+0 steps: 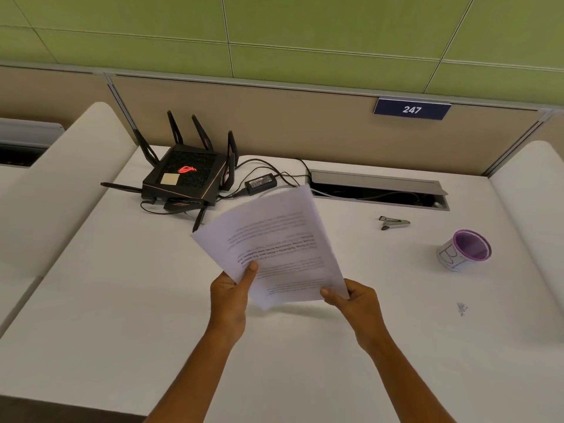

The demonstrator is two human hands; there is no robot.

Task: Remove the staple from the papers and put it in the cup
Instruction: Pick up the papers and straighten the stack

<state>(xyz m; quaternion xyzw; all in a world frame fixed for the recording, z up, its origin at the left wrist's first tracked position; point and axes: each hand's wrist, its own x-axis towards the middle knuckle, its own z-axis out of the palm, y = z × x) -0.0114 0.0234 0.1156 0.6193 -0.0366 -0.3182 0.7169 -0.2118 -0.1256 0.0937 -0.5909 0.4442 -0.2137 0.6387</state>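
Blue sign (411, 109): "247". Papers (274, 245) txt unreadable.

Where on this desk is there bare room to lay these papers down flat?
Bare: the near white desk left of the left hand, and between the right hand and purple-rimmed cup. Crowded: the far side by the black router.

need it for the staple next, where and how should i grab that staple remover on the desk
Pinch the staple remover across its rounded silver body, the right-hand end, coming from above with the right hand. It lies flat on the desk, its open prongs pointing left, so the fingers stay off them.
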